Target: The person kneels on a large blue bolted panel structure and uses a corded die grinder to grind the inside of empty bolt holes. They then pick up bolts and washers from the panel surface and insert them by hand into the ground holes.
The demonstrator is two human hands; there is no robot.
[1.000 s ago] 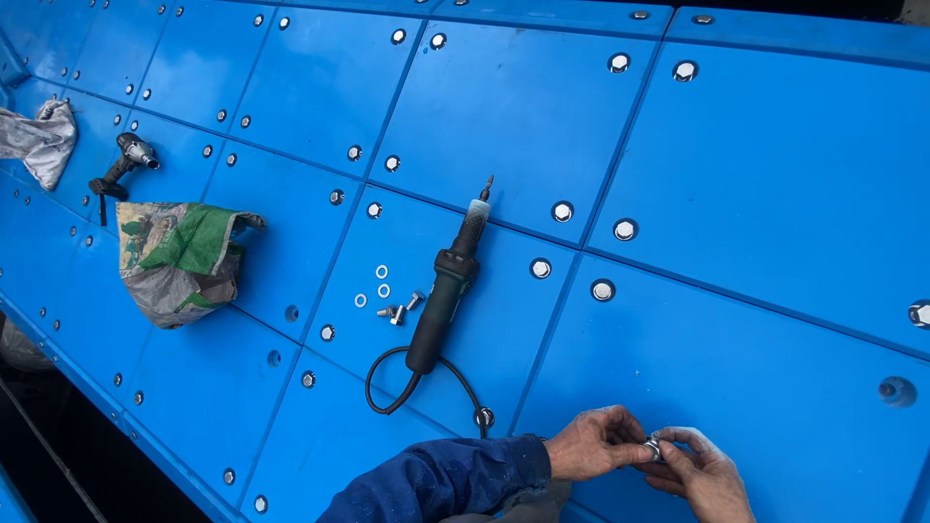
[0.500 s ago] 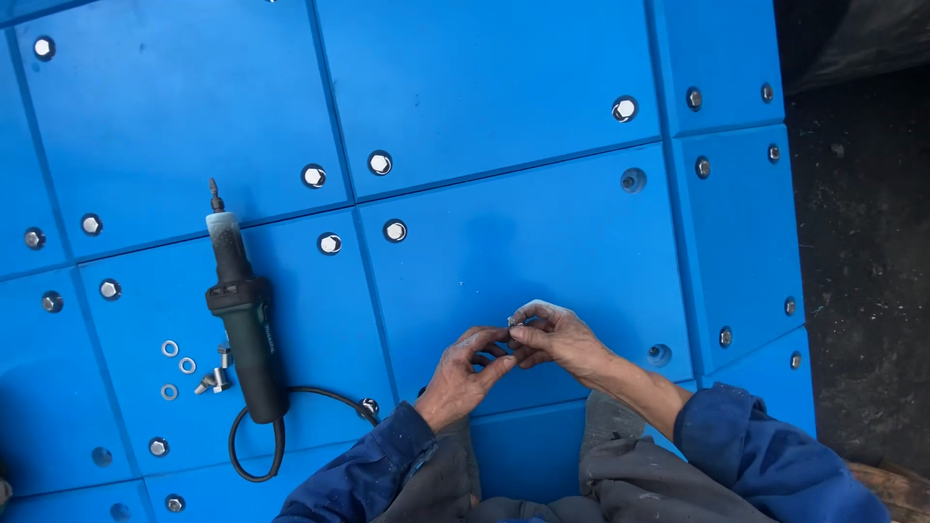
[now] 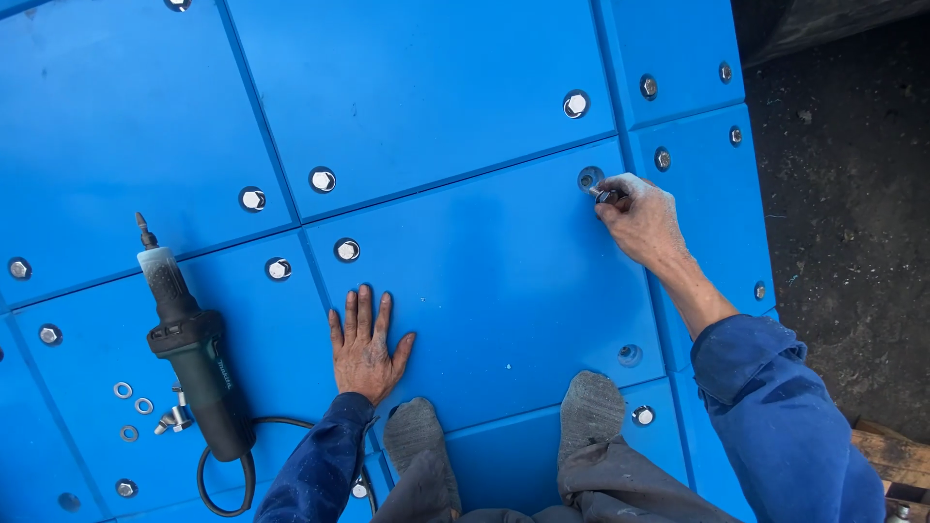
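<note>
— What do we see changed in the head view since half a second ago?

— Then both hands met in front of us around a small metal piece. Now they are apart. Our left hand (image 3: 363, 339) lies flat on the blue panel (image 3: 484, 281), fingers spread, holding nothing. Our right hand (image 3: 639, 218) has reached up and right, pinching a small bolt (image 3: 603, 195) in its fingertips right at the rim of an open hole (image 3: 589, 178) near the panel's upper right corner. The view has also swung, so the power tool sits farther left.

— And the materials?

— The panels are smooth, matte blue plastic sheets, rectangular, with narrow seams between them. Round recessed holes hold shiny hexagonal bolt heads (image 3: 323, 179). The corded power tool (image 3: 189, 349) has a dark green-black body, a pale translucent nose and a thin bit, and lies well to the left of our left hand. Just beside it lie three flat steel washers (image 3: 133, 407) and a small metal fitting (image 3: 174, 419). Our sleeves are blue cloth, and our knees (image 3: 504, 431) in grey worn fabric rest on the panel.

— What can we not make out?

— The bolt is mostly hidden by our fingers, so its shape is unclear. The tool's cable loop (image 3: 228, 479) is partly cut off at the bottom edge. Dark gritty ground (image 3: 852, 194) lies to the right of the panels.
</note>
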